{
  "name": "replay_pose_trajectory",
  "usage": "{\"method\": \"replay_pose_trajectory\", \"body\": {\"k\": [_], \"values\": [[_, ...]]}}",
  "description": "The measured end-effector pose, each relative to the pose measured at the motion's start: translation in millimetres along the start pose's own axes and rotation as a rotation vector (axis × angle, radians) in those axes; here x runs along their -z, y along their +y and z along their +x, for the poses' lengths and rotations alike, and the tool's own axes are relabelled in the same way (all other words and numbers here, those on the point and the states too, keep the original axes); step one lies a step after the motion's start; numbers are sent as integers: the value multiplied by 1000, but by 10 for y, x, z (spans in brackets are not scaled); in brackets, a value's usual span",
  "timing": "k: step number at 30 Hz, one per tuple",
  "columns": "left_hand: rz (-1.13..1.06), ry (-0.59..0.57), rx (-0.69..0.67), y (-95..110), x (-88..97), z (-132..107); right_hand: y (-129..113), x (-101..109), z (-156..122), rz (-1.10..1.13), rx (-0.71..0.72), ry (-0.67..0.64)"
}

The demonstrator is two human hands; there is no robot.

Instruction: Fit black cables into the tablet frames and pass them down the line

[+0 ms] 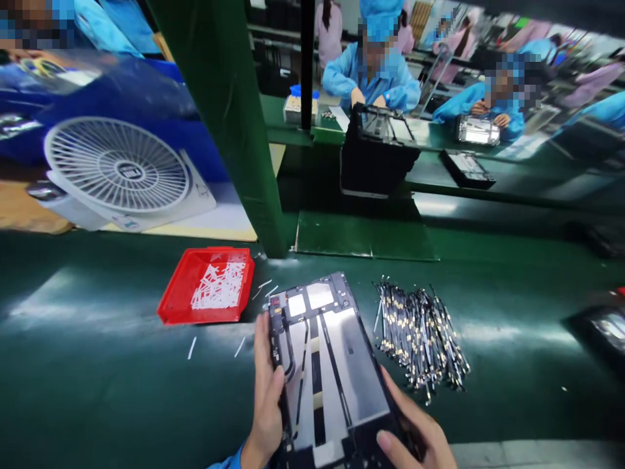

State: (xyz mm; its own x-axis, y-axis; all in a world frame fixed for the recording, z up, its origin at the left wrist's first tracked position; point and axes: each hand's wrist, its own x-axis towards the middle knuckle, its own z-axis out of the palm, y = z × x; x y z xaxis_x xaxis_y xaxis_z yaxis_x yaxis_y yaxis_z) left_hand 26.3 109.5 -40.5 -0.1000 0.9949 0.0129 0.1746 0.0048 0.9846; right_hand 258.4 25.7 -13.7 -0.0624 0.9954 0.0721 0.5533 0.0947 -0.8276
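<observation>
An opened tablet is held tilted above the green bench, its silver battery plates, black strips and small boards facing up. My left hand grips its left edge, the thumb lying along the side. Around the lower right edge wraps my right hand, with the thumb over the dark lower part. To the right of the tablet lies a pile of thin black flex cables with gold and silver spots. A red tray on the left holds many small white strips.
Loose white strips lie near the tray. A green post rises behind it, beside a white fan. Across the bench, a co-worker in blue works behind stacked black trays. Another dark device is at the right edge.
</observation>
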Motion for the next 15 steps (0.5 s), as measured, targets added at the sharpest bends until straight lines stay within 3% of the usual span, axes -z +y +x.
{"method": "replay_pose_trajectory", "body": {"k": [4, 7, 9, 12, 15], "values": [[-197, 94, -19, 159, 16, 95, -154, 234, 145, 353, -159, 45], [-200, 222, -261, 87, 18, 212, -289, 693, 585, 502, -344, 133], [-154, 287, -407, -59, 17, 266, -393, 1060, 1055, 537, -368, 275], [-57, 297, -522, -245, 18, 273, -505, 1554, 1958, 363, -207, 460], [127, 268, -536, -263, 33, 233, -519, 1881, 2923, 292, -191, 486]]}}
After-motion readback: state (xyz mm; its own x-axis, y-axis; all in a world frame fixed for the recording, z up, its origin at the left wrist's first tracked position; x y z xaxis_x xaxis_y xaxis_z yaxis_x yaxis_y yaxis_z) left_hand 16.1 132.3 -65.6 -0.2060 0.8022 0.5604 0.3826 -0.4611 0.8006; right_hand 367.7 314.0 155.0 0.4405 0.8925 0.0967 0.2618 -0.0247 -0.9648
